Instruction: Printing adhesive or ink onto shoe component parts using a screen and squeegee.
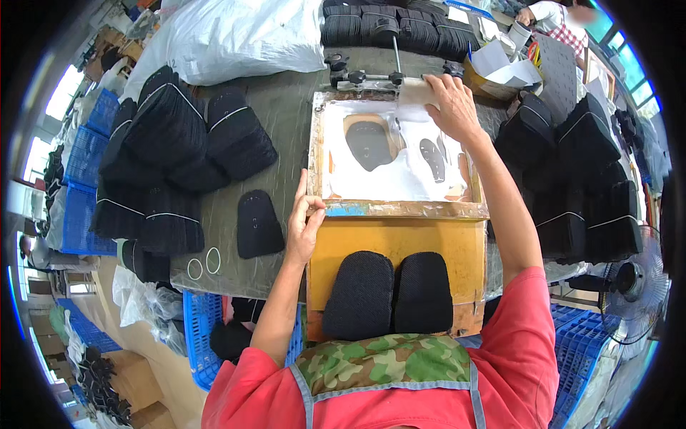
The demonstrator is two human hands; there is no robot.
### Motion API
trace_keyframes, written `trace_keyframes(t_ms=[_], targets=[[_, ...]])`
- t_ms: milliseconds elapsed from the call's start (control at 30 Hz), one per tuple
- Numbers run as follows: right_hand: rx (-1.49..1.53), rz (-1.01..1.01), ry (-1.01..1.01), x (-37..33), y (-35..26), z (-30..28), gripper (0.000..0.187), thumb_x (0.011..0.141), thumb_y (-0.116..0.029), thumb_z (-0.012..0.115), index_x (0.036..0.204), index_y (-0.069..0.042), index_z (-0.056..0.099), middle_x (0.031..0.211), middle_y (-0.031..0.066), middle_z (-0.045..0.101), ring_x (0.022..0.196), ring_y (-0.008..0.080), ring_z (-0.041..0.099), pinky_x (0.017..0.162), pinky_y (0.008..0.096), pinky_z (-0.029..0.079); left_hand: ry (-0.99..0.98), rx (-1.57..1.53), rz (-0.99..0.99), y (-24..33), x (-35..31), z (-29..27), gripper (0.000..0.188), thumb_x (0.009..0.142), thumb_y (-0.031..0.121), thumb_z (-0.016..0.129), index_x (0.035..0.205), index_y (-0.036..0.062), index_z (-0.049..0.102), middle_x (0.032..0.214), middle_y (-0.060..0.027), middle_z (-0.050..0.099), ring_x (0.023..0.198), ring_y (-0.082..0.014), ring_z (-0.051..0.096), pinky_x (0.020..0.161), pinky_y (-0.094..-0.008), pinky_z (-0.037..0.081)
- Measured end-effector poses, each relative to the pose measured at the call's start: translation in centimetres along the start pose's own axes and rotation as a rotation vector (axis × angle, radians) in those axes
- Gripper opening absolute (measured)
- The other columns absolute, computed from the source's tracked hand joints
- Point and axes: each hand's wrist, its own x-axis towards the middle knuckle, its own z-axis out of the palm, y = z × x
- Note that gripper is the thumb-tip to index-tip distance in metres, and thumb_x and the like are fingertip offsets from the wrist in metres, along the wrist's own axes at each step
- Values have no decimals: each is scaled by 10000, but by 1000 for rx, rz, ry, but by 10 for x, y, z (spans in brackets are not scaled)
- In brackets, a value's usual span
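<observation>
A wooden screen-printing frame (400,209) lies on the table, its white mesh showing dark shoe-part shapes. My left hand (304,222) grips the frame's near left corner. My right hand (451,106) reaches to the far edge and holds a pale squeegee (416,91) on the mesh. Under the frame's near edge, on a yellow board (400,239), two black fabric pieces (389,293) lie side by side. Another single black piece (259,224) rests on the table left of my left hand.
Stacks of black fabric pieces (168,157) fill the table's left and right (586,179) sides. A large white sack (236,36) lies at the back. Blue crates (82,179) stand left; another crate (586,350) and a fan (632,282) stand right. Another person (557,18) works at far right.
</observation>
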Motion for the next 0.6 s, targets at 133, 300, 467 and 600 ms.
trace_keyframes(t_ms=[133,300,467,600], targets=[[107,-36,-116,-52,-27,-4,141,829,-47,588,966,-52,623,922,136,607,912,347,626,784,454,497,61,89,110,-8,0,-5,49,890,83,548,909,40,558,1607,-170,264,1008,-118,560,832,-260,443],[407,-3,-337,-63,-85,-43,243,814,-101,663,1043,-32,625,857,165,613,840,380,631,738,456,499,100,64,125,-8,-6,-8,61,901,87,545,912,33,571,1604,-166,272,934,-89,543,814,-248,442],[348,-26,-47,24,-92,24,163,831,-30,547,965,-22,639,924,192,670,884,384,643,772,472,507,17,-35,53,-2,3,3,27,917,83,530,913,66,550,1614,-182,233,1103,-88,498,891,-255,395],[329,-56,-78,-5,-110,32,196,802,4,552,959,-56,654,931,144,672,913,350,635,784,453,507,20,-41,20,-8,-2,-3,31,909,59,529,912,62,560,1615,-181,230,1088,-74,495,890,-248,394]])
